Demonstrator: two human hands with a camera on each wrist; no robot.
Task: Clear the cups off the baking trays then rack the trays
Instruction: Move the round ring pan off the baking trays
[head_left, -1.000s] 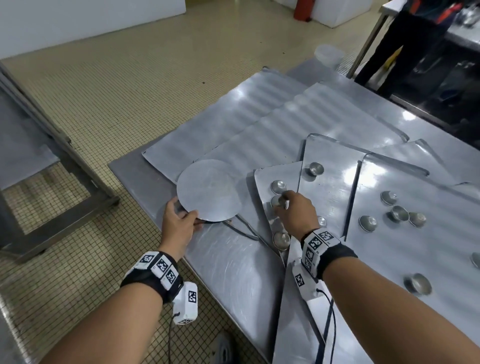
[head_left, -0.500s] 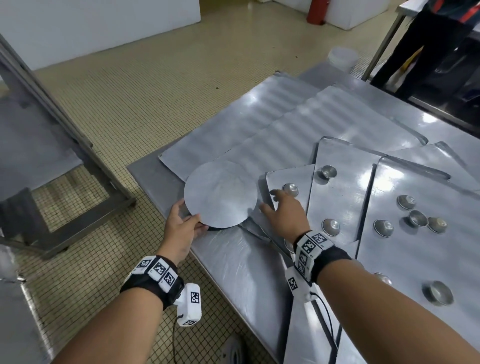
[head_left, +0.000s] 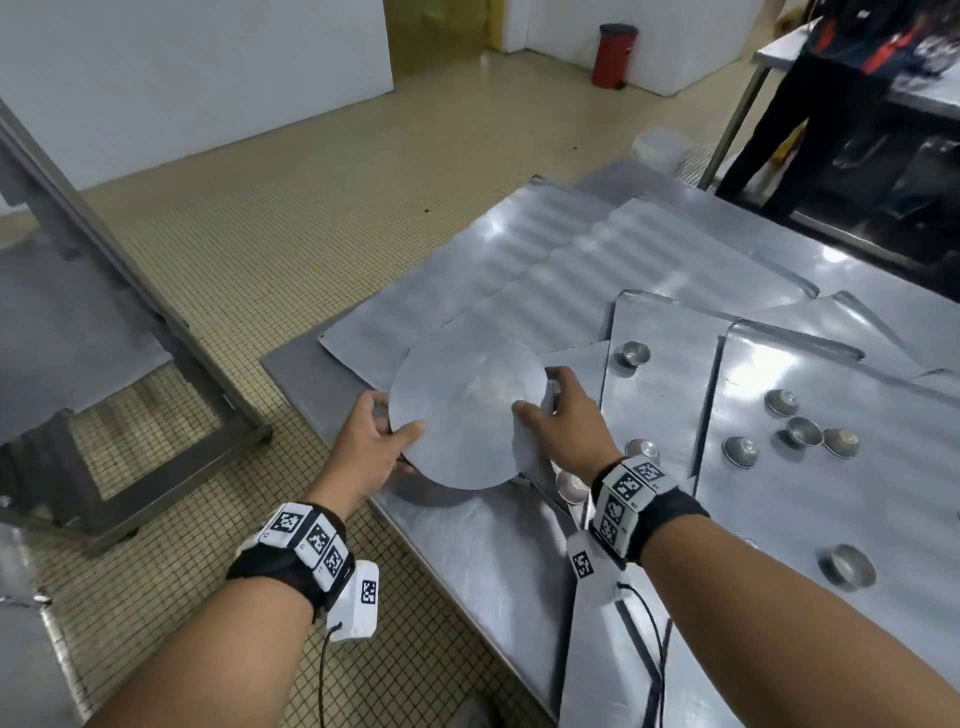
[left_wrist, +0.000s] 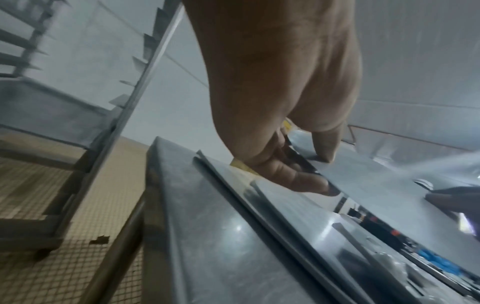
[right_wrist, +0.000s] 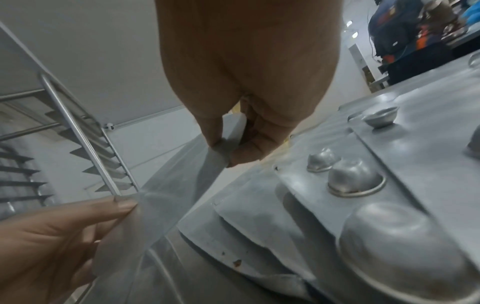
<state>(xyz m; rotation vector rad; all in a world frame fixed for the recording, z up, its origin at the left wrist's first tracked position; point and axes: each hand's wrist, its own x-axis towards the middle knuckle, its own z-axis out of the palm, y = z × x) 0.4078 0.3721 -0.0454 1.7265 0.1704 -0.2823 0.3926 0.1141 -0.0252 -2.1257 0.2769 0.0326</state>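
Both my hands hold a flat round metal disc (head_left: 467, 410) tilted above the table's near-left corner. My left hand (head_left: 397, 441) pinches its left edge, thumb on top, fingers (left_wrist: 298, 179) beneath. My right hand (head_left: 537, 395) pinches the right edge, seen close in the right wrist view on the disc (right_wrist: 176, 174). Several small metal cups lie on overlapping baking trays (head_left: 660, 395) to the right: one cup (head_left: 635, 353) is just beyond my right hand, a cluster (head_left: 804, 431) is farther right, and one (head_left: 852, 566) is near the front. Upturned cups (right_wrist: 355, 176) sit right beside my right hand.
A steel tray rack (head_left: 104, 260) with side runners stands on the tiled floor to the left. Large wavy metal sheets (head_left: 519, 270) cover the back of the steel table (head_left: 467, 545). A person (head_left: 810, 104) stands at another counter at the far right; a red bin (head_left: 615, 54) is by the wall.
My right hand left the cups on the small tray and took the disc's right edge. The disc has risen off the table, held now by both hands.
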